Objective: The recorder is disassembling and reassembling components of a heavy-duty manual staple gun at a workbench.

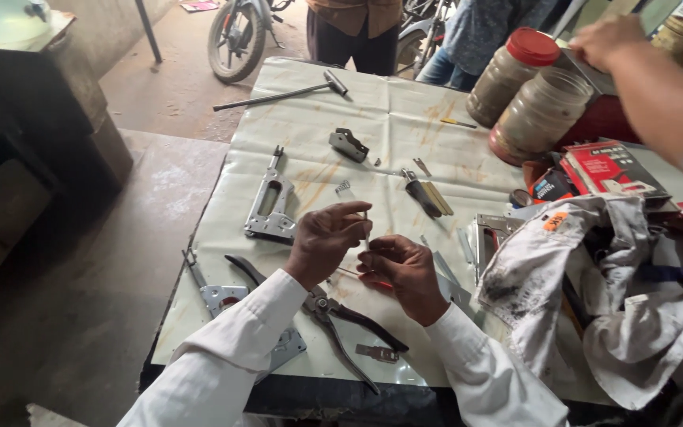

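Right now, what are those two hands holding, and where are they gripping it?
The left hand pinches a thin metal pin near its lower end, upright. The right hand touches it below; whether it grips is unclear.

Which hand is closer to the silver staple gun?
Left. The left hand is just right of the staple gun; the right hand sits farther right.

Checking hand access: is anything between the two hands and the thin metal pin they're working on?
Nothing visible. The left hand pinches the thin pin at its fingertips, and the right hand meets it from the other side. The pliers lie below the wrists, apart.
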